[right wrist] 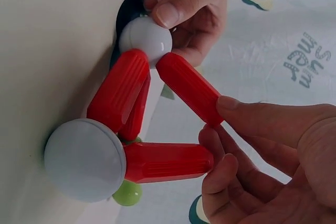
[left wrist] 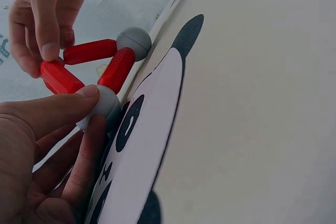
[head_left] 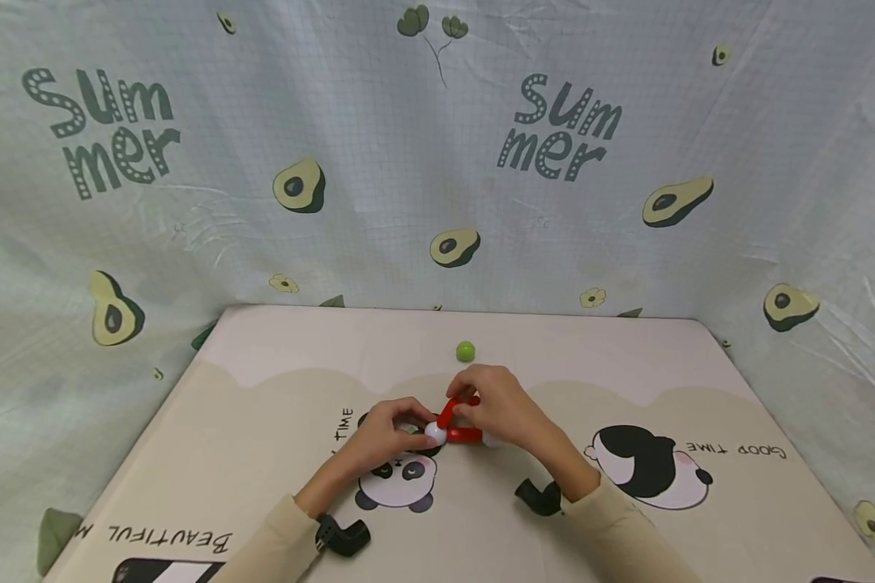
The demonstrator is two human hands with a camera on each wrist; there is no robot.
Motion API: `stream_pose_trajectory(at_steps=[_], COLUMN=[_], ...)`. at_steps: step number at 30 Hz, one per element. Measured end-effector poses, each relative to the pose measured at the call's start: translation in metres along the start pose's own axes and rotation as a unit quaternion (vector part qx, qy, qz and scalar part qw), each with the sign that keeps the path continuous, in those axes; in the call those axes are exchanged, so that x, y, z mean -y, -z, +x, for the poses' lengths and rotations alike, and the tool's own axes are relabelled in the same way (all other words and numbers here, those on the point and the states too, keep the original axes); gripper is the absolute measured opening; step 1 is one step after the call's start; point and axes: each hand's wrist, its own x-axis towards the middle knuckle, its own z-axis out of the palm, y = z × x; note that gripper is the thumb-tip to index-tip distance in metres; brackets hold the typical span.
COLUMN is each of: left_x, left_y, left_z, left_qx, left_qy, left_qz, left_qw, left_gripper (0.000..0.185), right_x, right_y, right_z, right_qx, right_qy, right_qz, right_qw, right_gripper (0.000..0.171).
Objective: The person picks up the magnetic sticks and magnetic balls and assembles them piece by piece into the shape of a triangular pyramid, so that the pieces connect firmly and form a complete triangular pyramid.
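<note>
Our left hand [head_left: 385,437] pinches a white ball [head_left: 435,432] on the table mat [head_left: 262,421], over the panda print. From that ball three glossy ribbed red rods [right wrist: 184,85] form a triangle, closed by a second white ball [right wrist: 85,159]. Our right hand [head_left: 499,405] pinches the raised rod ends; a green ball [head_left: 465,351] sits just beyond.

A pale avocado-print cloth [head_left: 437,162] reading "Summer" hangs behind and beside a beige panda mat [head_left: 700,380], apparently covering a table.
</note>
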Motion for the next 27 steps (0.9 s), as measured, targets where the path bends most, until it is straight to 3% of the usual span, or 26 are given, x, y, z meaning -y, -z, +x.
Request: stream_pose_trajectory(at_steps=[10, 18, 27], left_x=[0.0, -0.001, -0.001], left_y=[0.002, 0.002, 0.001], left_z=[-0.001, -0.001, -0.001], left_qx=[0.004, 0.005, 0.004], left_qy=[0.0, 0.0, 0.005], left_qz=[-0.005, 0.003, 0.009], left_qw=[1.0, 1.0, 0.9999], left_gripper=[0.023, 0.023, 0.022], right_x=[0.0, -0.007, -0.026], right_y=[0.004, 0.026, 0.048], right_z=[0.002, 0.001, 0.006], right_qx=[0.0, -0.037, -0.042], right_qy=[-0.012, -0.029, -0.063], right_qz=[0.004, 0.029, 0.019], right_qw=[1.0, 0.998, 0.997], right_gripper=[0.01, 0.008, 0.009])
